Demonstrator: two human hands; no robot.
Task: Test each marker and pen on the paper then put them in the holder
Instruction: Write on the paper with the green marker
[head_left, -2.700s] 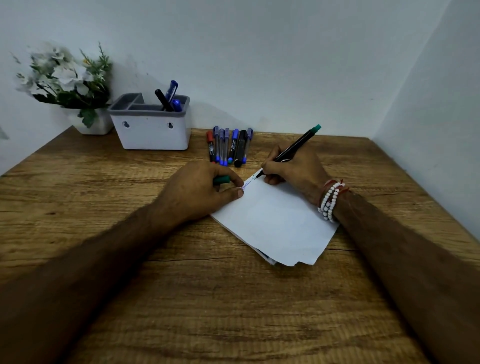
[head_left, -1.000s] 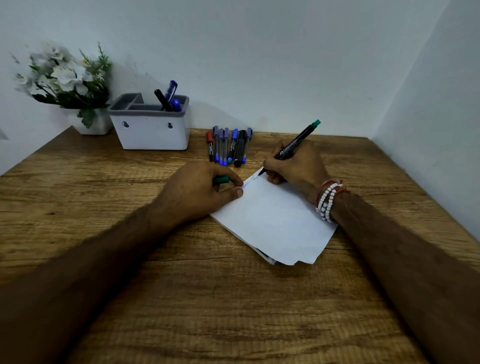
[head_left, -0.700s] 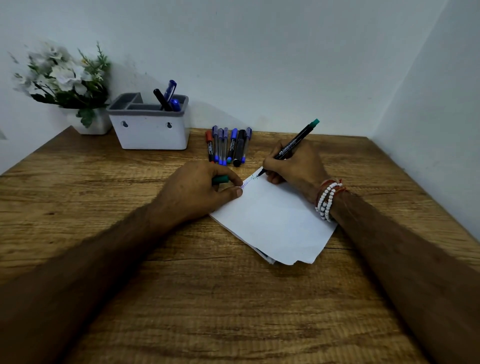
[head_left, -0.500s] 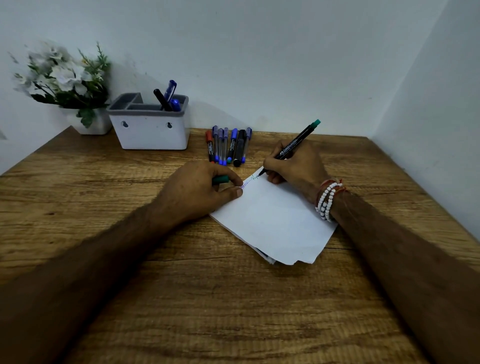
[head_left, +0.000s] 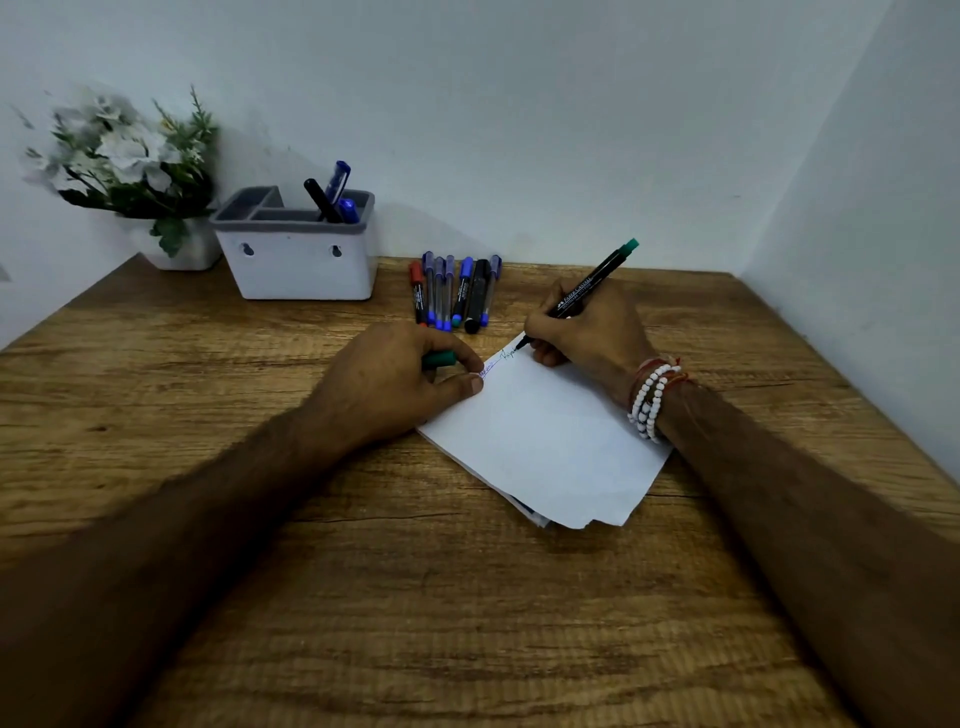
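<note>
My right hand grips a black marker with a green end, its tip touching the far corner of the white paper. Small scribbles in blue and green run along that far edge. My left hand holds the green cap in curled fingers while its thumb presses on the paper's left corner. A row of several pens and markers lies on the table behind the paper. The white holder with a grey rim stands at the back left with three pens in its right compartment.
A white pot of white flowers stands left of the holder in the back corner. Walls close off the wooden table at the back and on the right. More sheets lie under the top paper.
My right hand has shifted the marker tip slightly along the paper's far edge, and the green scribble has grown. My left hand has stayed put with the cap.
</note>
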